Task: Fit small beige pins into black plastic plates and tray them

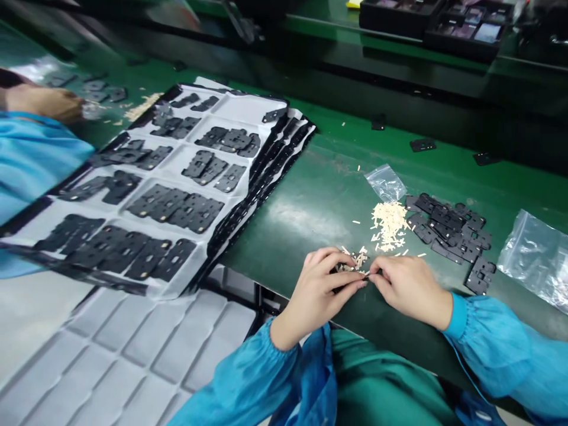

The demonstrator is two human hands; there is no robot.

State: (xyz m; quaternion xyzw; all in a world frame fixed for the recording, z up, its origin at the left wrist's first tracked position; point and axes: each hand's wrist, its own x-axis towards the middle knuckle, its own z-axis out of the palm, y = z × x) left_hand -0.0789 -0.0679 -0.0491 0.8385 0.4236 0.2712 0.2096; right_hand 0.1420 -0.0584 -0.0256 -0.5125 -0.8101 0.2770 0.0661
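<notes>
My left hand (317, 290) and my right hand (408, 287) meet over the green bench (306, 213), their fingertips pinching a tiny cream strip (367, 273). Its exact shape is hidden by my fingers. A small cluster of these strips (350, 261) lies just beyond my left fingers, and a larger pile of cream strips (389, 226) lies ahead of my right hand. To the right of that pile is a heap of flat black perforated parts (448, 231). Both of my cuffs are blue.
A white-backed sheet of black parts (146, 189) lies on the left, overlapping a stack of similar sheets, above a grey moulded tray (133, 349). A co-worker's hand (44, 102) in a blue sleeve works at far left. Clear plastic bags (536, 260) lie on the bench; black trays (399, 12) stand behind.
</notes>
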